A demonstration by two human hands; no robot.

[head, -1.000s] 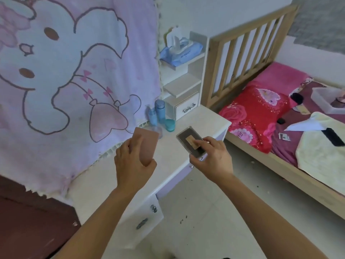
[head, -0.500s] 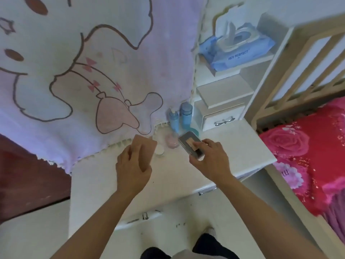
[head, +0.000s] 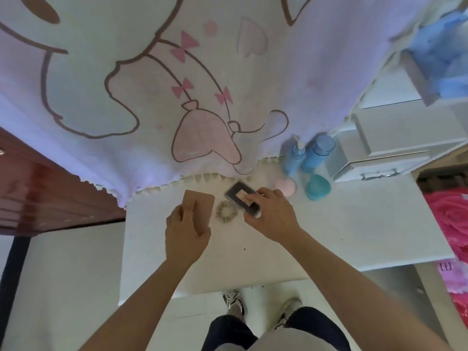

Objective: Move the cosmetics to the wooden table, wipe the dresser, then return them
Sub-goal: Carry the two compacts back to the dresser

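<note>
- Nearest us, our left hand [head: 186,230] closes its fingers on a tan flat case [head: 198,210], and our right hand [head: 269,216] pinches a dark compact [head: 240,197], both low over the white dresser [head: 342,224]
- Between them lies a scrunchie [head: 226,212]
- Farther back stand 2 blue bottles [head: 307,155], a pink puff [head: 285,187] and a teal jar [head: 317,187], so we judge the return nearly finished, with these 2 still to set down

head view, steep downward, close over dresser [head: 329,236]

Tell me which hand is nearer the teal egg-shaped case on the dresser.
Right. The right hand, holding a dark compact, is just left of the teal egg-shaped case. The left hand, holding a tan rectangular case, is farther left, beyond the scrunchie.
</note>
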